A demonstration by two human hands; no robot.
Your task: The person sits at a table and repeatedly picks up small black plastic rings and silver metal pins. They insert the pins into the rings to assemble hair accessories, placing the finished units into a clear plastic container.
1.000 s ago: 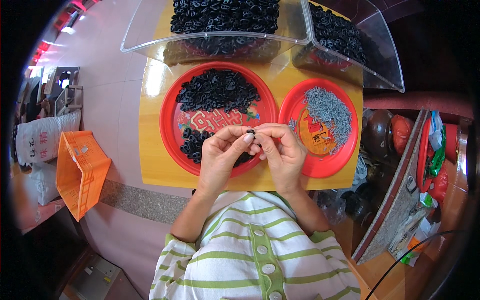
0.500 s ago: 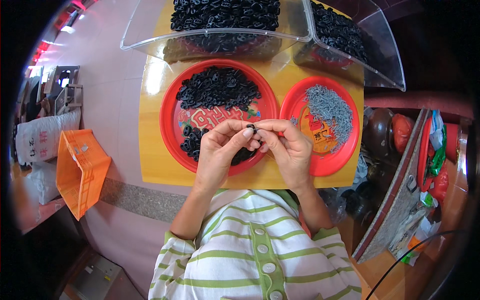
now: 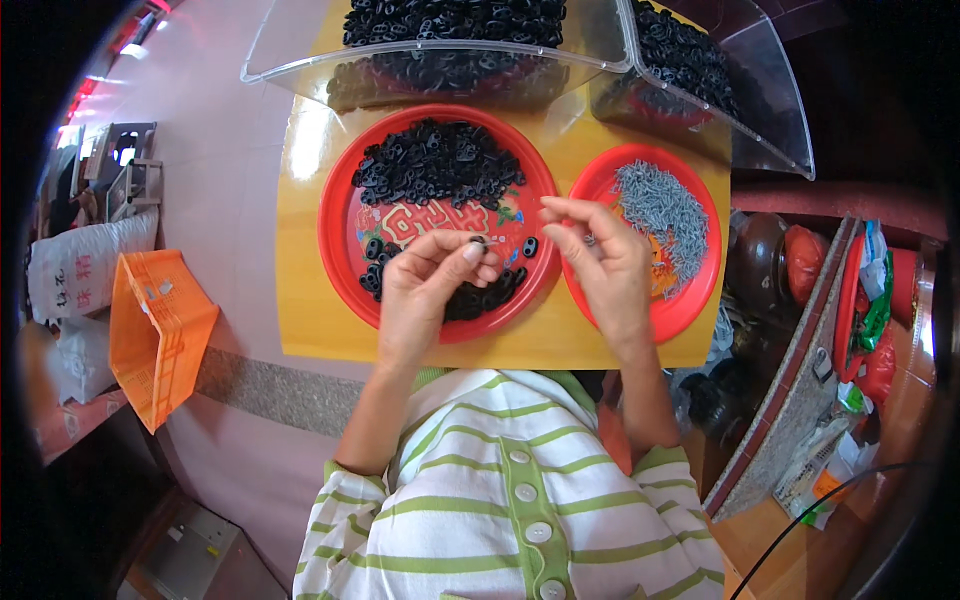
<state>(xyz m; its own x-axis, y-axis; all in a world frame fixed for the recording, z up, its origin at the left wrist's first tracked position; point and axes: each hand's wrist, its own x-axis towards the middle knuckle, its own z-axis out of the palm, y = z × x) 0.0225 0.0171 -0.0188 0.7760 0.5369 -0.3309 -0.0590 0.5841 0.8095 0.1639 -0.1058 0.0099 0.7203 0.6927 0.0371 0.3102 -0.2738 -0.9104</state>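
My left hand (image 3: 428, 280) is closed, pinching a small black plastic piece (image 3: 479, 241) between thumb and fingertips. A thin light tip, perhaps a screw, sticks out to its right. Below it lies a round red tray (image 3: 337, 275) with a large heap of black two-holed plastic pieces (image 3: 440, 163) at its far side and a smaller group near my left hand. Another such piece (image 3: 530, 247) shows between my hands, over the tray's right part. My right hand (image 3: 608, 265) has thumb and fingers apart, at the left side of a red plate (image 3: 672, 322) holding grey screws (image 3: 664, 217).
Two clear plastic bins (image 3: 440, 47) full of black pieces stand at the far side of the yellow tabletop (image 3: 300, 300). An orange crate (image 3: 160, 330) is on the left, beside white sacks (image 3: 95, 265). A dark jar (image 3: 757, 255) and bags sit at the right.
My hands were together at the black piece. Now the right hand has moved away to the right and its fingers have parted. The left hand has shifted slightly left with its piece.
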